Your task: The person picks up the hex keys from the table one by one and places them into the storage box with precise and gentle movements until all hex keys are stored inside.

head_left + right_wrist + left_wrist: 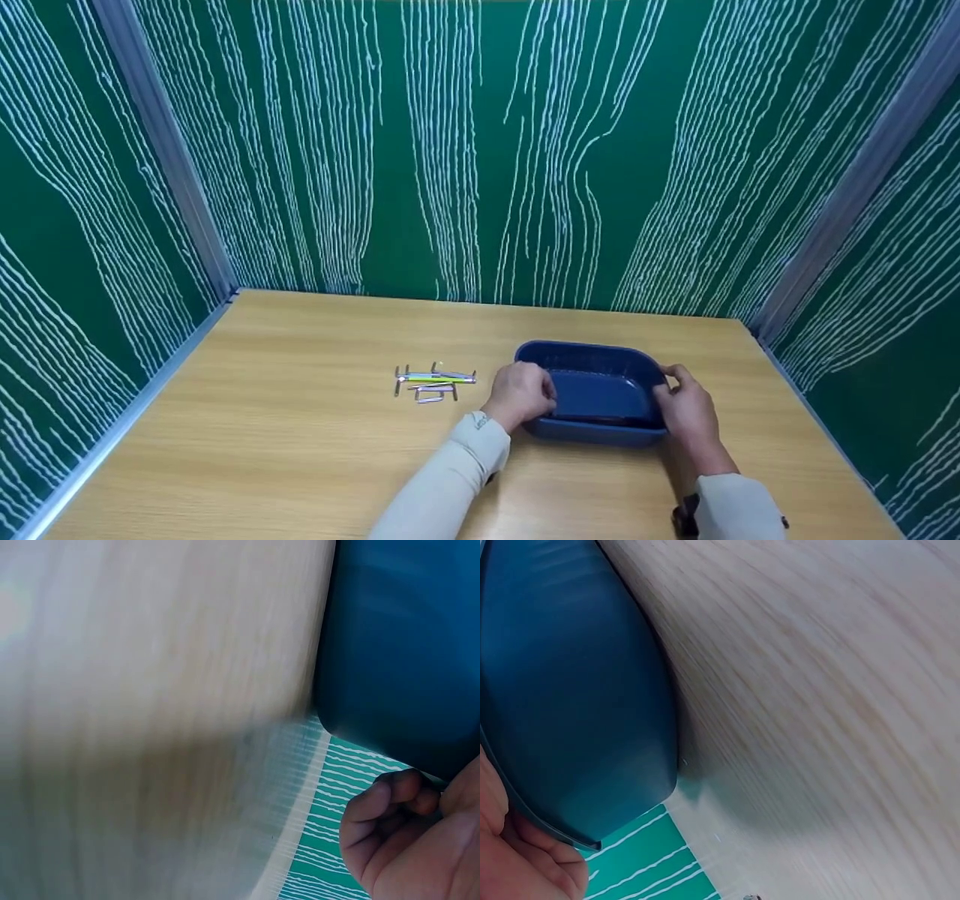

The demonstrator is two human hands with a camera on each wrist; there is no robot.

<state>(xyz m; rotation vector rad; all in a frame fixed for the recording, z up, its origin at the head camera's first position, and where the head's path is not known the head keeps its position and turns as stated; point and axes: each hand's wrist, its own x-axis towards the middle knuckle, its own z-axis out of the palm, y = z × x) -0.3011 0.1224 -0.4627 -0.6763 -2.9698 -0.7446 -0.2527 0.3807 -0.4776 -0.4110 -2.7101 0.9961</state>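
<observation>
A dark blue rectangular plastic basin with rounded corners sits on the right half of the wooden table. My left hand grips its left rim, with fingers curled over the edge into the basin. At the opposite end my right hand holds the right rim, thumb on the inner side and fingers outside. In the left wrist view the basin's outer wall stands beside the table surface. The right wrist view has curled fingers at the rim, under the blue wall.
Left of the basin lies a small cluster of thin silvery bracket-shaped pieces with a yellow-green strip among them. Green panels with wavy white lines enclose the wooden table at the back and sides, joined by metal posts.
</observation>
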